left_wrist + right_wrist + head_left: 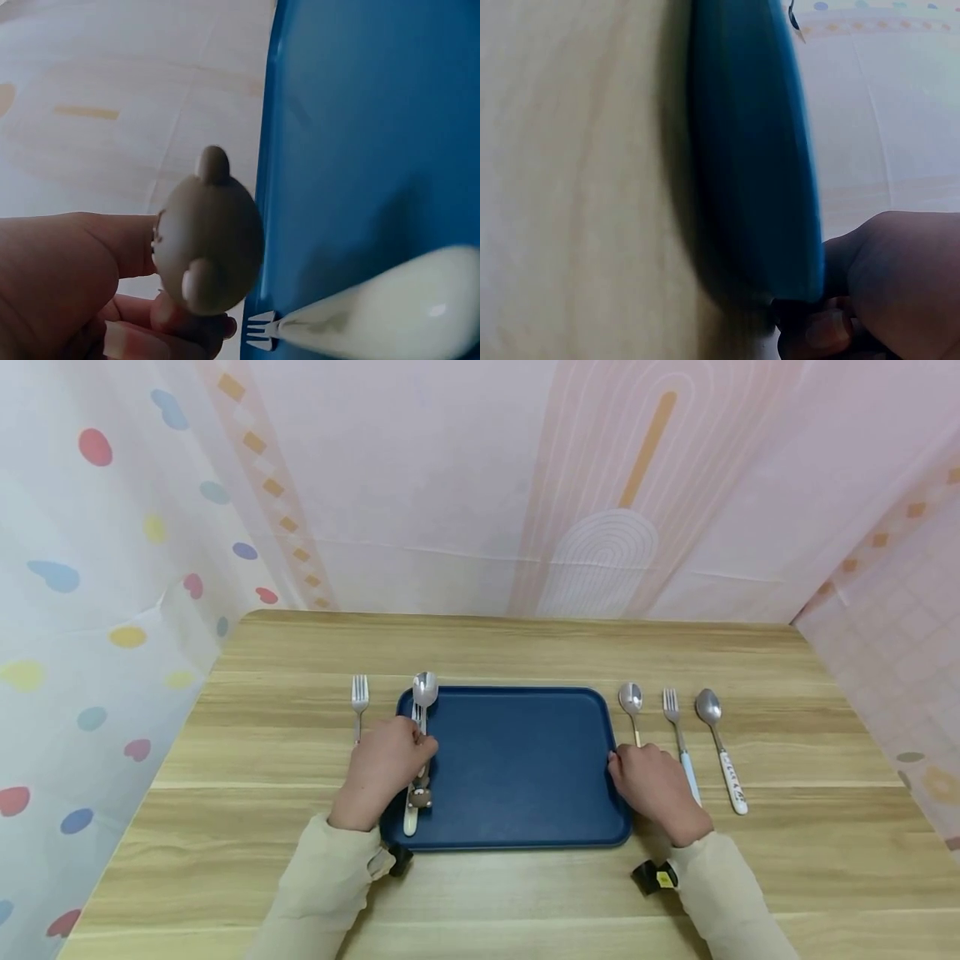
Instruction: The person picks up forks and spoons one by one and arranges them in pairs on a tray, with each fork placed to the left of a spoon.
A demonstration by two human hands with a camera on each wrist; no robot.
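Note:
My left hand (386, 768) pinches a spoon (425, 687) over the left edge of the blue tray (517, 768). The spoon's handle ends in a brown bear head (214, 244), which fills the middle of the left wrist view. Beside it, a fork with a cream handle (410, 821) lies along the tray's left side; the hand hides its middle. At the tray's right rim, my right hand (652, 781) grips the edge with curled fingers, as the right wrist view shows close up.
Left of the tray, a fork (360, 693) lies on the wooden table (247, 760), its handle behind my left hand. To the right lie a small spoon (631, 697), a blue-handled fork (672, 706) and a spoon with a patterned white handle (731, 777). A patterned curtain (450, 485) hangs behind.

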